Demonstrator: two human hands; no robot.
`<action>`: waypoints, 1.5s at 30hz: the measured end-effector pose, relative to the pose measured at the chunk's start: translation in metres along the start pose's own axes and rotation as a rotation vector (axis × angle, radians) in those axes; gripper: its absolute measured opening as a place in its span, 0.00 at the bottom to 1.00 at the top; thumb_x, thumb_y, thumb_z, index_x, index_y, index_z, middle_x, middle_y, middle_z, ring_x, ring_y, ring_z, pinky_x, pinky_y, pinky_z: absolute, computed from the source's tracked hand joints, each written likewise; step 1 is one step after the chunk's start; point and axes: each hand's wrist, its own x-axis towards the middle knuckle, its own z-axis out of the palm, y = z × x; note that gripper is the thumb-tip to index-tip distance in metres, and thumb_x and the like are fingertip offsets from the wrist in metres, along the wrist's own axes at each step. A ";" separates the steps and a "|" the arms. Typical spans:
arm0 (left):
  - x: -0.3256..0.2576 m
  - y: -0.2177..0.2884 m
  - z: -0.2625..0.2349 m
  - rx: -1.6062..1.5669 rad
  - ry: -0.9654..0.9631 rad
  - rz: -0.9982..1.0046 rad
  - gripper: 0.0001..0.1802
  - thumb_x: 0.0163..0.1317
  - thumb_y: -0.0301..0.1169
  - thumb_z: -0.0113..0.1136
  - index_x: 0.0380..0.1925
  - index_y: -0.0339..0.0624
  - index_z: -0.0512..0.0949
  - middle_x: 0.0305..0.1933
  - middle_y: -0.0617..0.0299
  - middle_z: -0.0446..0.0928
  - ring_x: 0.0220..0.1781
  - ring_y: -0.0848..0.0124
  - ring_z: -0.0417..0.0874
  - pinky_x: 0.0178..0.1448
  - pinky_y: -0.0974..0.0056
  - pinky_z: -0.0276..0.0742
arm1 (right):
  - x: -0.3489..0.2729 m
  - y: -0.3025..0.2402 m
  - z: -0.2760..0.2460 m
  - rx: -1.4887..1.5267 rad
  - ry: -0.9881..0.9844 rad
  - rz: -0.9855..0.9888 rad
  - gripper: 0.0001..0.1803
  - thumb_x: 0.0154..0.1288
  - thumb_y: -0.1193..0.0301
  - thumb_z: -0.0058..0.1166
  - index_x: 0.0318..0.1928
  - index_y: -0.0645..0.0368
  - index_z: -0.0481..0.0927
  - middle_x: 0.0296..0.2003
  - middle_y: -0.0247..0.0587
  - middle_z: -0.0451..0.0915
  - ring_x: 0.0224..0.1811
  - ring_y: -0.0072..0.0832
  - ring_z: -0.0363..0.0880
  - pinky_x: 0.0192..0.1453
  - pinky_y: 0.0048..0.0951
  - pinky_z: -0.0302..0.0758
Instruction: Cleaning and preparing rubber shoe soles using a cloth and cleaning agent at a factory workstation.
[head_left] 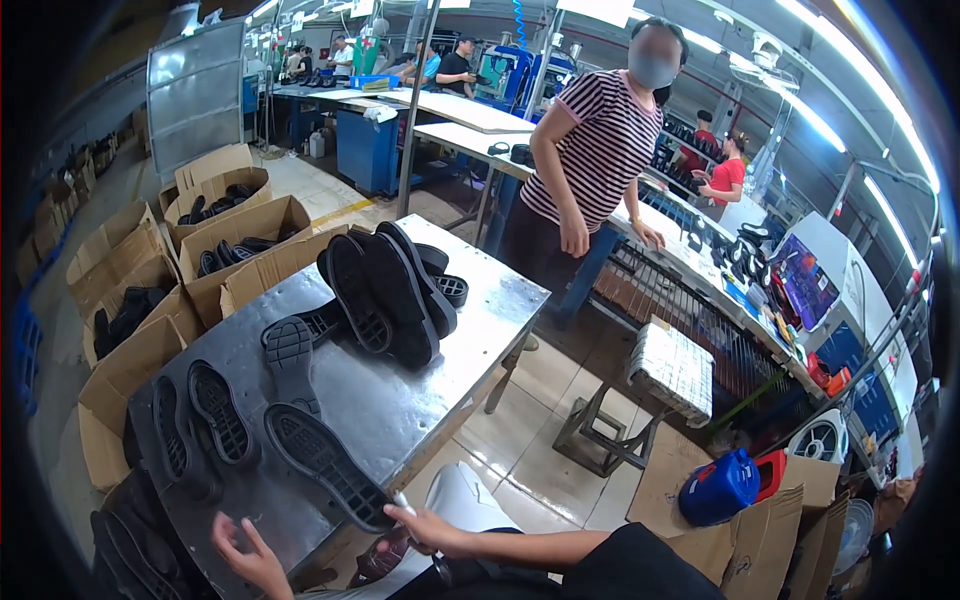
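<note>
A long black shoe sole (325, 462) with a gridded hollow lies slantwise on the metal-topped table (420, 395), its near end reaching the front edge. My right hand (432, 530) is closed at that near end, gripping it. A small white tip (402, 501) shows by its fingers; its kind is unclear. Low on the left, my left hand (245, 555) has its fingers apart and holds nothing. Two more soles, a left one (172, 430) and a right one (224, 412), lie beyond it. Another sole (290, 355) lies tread up beside a pile of black soles (390, 290).
Open cardboard boxes (245, 245) holding black soles line the table's left side. A person in a striped shirt (605, 150) stands across, beside a long workbench (720, 280). A wrapped stool (672, 370), a blue jug (720, 487) and cardboard are to the right.
</note>
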 end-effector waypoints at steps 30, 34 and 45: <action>-0.105 0.103 -0.033 -2.385 -0.916 -1.687 0.37 0.65 0.55 0.40 0.62 0.34 0.63 0.61 0.40 0.67 0.67 0.47 0.64 0.72 0.47 0.56 | 0.047 -0.113 0.052 -1.651 0.071 -0.646 0.14 0.69 0.61 0.45 0.40 0.61 0.71 0.27 0.54 0.80 0.33 0.48 0.80 0.35 0.39 0.74; -0.111 0.102 -0.030 -2.453 -0.900 -1.719 0.38 0.66 0.57 0.38 0.61 0.34 0.64 0.60 0.41 0.69 0.63 0.47 0.69 0.70 0.46 0.60 | 0.069 -0.109 0.063 -1.737 0.191 -0.785 0.14 0.68 0.60 0.46 0.39 0.60 0.72 0.22 0.49 0.79 0.23 0.45 0.79 0.29 0.40 0.73; -0.108 0.098 -0.031 -2.343 -0.898 -1.764 0.36 0.66 0.57 0.38 0.58 0.37 0.69 0.54 0.44 0.74 0.55 0.53 0.77 0.62 0.47 0.70 | 0.087 -0.100 0.086 -1.969 0.259 -0.971 0.05 0.57 0.72 0.48 0.27 0.59 0.74 0.22 0.47 0.80 0.23 0.39 0.81 0.27 0.36 0.74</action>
